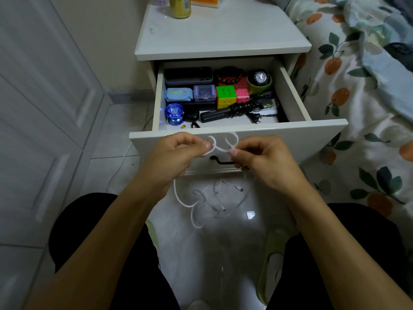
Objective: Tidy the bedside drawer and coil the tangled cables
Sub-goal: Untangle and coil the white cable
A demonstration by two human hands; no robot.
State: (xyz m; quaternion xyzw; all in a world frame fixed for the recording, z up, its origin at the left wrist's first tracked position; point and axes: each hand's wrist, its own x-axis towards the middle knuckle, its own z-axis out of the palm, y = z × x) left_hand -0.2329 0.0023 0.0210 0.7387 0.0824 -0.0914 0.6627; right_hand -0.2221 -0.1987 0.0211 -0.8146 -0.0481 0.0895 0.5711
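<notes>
Dim indoor light, soft shadows, small glare on glossy floor, wide-angle bending at edges, slight blur

The drawer front looks smooth, painted and faintly glossy. The white cable looks matt and slightly fuzzy. The floor tiles shine, mirror-glossy. At right, the bedsheet is soft printed cloth. The yo-yo looks like glossy translucent plastic.

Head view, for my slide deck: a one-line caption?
Both hands pinch a looped white cable before the open white bedside drawer.
</notes>
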